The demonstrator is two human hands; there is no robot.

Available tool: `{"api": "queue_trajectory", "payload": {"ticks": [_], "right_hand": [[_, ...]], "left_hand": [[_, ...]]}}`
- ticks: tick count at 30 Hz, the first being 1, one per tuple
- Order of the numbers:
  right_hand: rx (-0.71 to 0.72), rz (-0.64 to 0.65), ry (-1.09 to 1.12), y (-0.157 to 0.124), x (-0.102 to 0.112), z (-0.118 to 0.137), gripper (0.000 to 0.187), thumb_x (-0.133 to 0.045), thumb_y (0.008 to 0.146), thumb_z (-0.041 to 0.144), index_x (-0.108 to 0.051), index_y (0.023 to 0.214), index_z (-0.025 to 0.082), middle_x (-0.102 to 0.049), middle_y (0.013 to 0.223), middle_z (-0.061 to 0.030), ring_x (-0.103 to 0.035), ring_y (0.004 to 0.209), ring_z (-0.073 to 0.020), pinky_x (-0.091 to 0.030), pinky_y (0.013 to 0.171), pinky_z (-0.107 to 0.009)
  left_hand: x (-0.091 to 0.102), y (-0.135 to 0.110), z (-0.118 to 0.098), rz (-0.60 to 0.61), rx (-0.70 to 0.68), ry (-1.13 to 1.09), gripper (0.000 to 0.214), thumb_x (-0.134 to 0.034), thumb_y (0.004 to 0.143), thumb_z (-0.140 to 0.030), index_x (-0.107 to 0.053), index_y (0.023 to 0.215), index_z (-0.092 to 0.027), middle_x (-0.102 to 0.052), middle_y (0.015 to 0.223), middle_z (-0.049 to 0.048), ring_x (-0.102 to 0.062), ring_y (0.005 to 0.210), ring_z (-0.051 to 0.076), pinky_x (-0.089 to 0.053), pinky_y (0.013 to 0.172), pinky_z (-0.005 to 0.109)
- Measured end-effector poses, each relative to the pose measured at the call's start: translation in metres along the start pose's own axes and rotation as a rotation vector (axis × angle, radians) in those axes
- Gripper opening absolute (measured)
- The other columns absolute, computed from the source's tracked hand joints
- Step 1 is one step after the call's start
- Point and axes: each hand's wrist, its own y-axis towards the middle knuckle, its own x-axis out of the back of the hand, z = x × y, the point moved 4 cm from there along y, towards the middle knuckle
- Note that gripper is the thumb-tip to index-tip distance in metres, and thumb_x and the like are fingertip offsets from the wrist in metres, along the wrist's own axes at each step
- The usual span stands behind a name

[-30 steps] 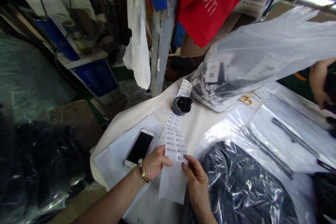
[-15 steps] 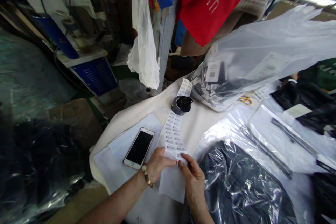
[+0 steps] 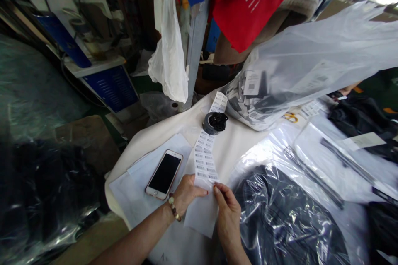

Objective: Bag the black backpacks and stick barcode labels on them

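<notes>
A strip of barcode stickers (image 3: pixel 204 159) runs down the table toward me, its near end bare backing paper. My left hand (image 3: pixel 185 194), with a beaded bracelet at the wrist, grips this strip's left edge between thumb and fingers. At the opposite edge my right hand (image 3: pixel 228 207) is closed in a pinch, apparently on a barcode sticker mostly hidden by the fingertips. Resting on the strip farther up is a tape roll (image 3: pixel 214 123) with crumpled black material in its hole. Left of the strip, a phone (image 3: pixel 164 174) with a dark screen lies on white paper sheets (image 3: pixel 127 192).
A clear bag full of tags (image 3: pixel 258 91) stands at the table's back right. Black items in clear plastic (image 3: pixel 289 215) lie close by my right hand. Yellow-handled scissors (image 3: pixel 290 116) are farther back. A metal post (image 3: pixel 197 37) rises behind the table. Another person's hand (image 3: pixel 348 89) shows at far right.
The last barcode sticker by my right fingertips no longer shows on the backing. My right hand has shifted slightly, and the loose backing end has swung a little left. My left hand keeps its grip.
</notes>
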Motion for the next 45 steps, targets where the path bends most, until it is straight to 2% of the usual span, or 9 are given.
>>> {"api": "queue_trajectory", "payload": {"ticks": [5,9,14,19,21,25,33,40,45], "right_hand": [[0.705,-0.052,-0.558,-0.007,0.003,0.021,0.018,-0.052,0.084,0.028,-0.066,0.091,0.02,-0.055,0.096,-0.0076,-0.054,0.088,-0.017,-0.046,0.075,-0.031],[0.964,0.044,-0.855,-0.016,-0.006,0.029,0.026,-0.042,0.087,0.014,-0.06,0.105,0.018,-0.06,0.095,-0.0081,-0.055,0.086,-0.0171,-0.043,0.07,-0.031],[0.951,0.045,-0.85,-0.018,-0.009,0.03,0.022,-0.041,0.089,0.016,-0.058,0.103,0.018,-0.062,0.09,-0.006,-0.056,0.081,-0.0156,-0.042,0.068,-0.029],[1.013,0.054,-0.822,-0.021,-0.009,0.032,0.022,-0.041,0.089,0.013,-0.057,0.103,0.017,-0.062,0.089,-0.0055,-0.056,0.08,-0.0149,-0.044,0.069,-0.027],[1.067,0.079,-0.873,-0.023,-0.011,0.032,0.024,-0.04,0.089,0.012,-0.057,0.104,0.017,-0.062,0.088,-0.0058,-0.056,0.079,-0.0153,-0.043,0.068,-0.028],[1.12,0.067,-0.929,-0.025,-0.012,0.028,0.023,-0.038,0.09,0.012,-0.057,0.103,0.015,-0.063,0.087,-0.0074,-0.056,0.079,-0.016,-0.044,0.068,-0.029],[0.996,0.004,-0.76,-0.02,-0.008,0.022,0.022,-0.041,0.089,0.012,-0.055,0.105,0.017,-0.062,0.089,-0.0074,-0.057,0.083,-0.0153,-0.05,0.072,-0.028],[1.011,-0.014,-0.671,-0.022,-0.007,0.029,0.022,-0.042,0.088,0.01,-0.055,0.104,0.017,-0.061,0.088,-0.0067,-0.058,0.083,-0.014,-0.051,0.071,-0.026],[0.974,-0.002,-0.625,-0.02,-0.006,0.025,0.02,-0.044,0.088,0.011,-0.055,0.103,0.017,-0.061,0.09,-0.0058,-0.056,0.084,-0.013,-0.05,0.074,-0.025]], "left_hand": [[0.0,0.0,0.002,0.028,0.029,-0.012,0.037,-0.064,0.048,-0.014,-0.071,0.084,-0.011,-0.069,0.075,0.0047,-0.062,0.072,0.021,-0.046,0.074,0.031],[0.0,0.001,0.002,0.031,-0.009,0.034,0.034,-0.066,0.051,-0.014,-0.071,0.084,-0.012,-0.07,0.08,0.0047,-0.062,0.078,0.022,-0.045,0.078,0.03],[0.006,0.003,0.008,0.027,-0.02,0.044,0.033,-0.067,0.052,-0.015,-0.072,0.084,-0.012,-0.07,0.082,0.0059,-0.062,0.081,0.023,-0.044,0.08,0.031],[0.006,0.007,0.004,0.063,0.097,-0.25,0.037,-0.071,0.052,-0.028,-0.071,0.085,-0.01,-0.07,0.083,0.0099,-0.063,0.081,0.026,-0.045,0.08,0.035],[0.004,0.011,0.0,0.015,0.118,-0.225,0.04,-0.074,0.05,-0.032,-0.071,0.083,-0.01,-0.07,0.083,0.0107,-0.063,0.083,0.027,-0.046,0.081,0.035],[0.003,0.017,-0.006,-0.137,0.084,-0.076,0.031,-0.075,0.041,-0.022,-0.072,0.071,-0.011,-0.07,0.075,0.0077,-0.062,0.084,0.026,-0.046,0.081,0.033],[0.001,0.017,0.006,-0.172,0.1,-0.168,0.034,-0.073,0.042,-0.022,-0.072,0.073,-0.01,-0.07,0.075,0.0084,-0.063,0.081,0.026,-0.047,0.076,0.032],[0.002,0.016,0.013,-0.201,0.11,-0.27,0.042,-0.075,0.042,-0.023,-0.071,0.082,-0.008,-0.07,0.077,0.0112,-0.063,0.083,0.028,-0.049,0.074,0.034],[0.002,0.015,0.016,-0.24,0.089,-0.306,0.04,-0.076,0.041,-0.023,-0.071,0.078,-0.008,-0.07,0.077,0.0104,-0.064,0.076,0.025,-0.049,0.073,0.032]]}}
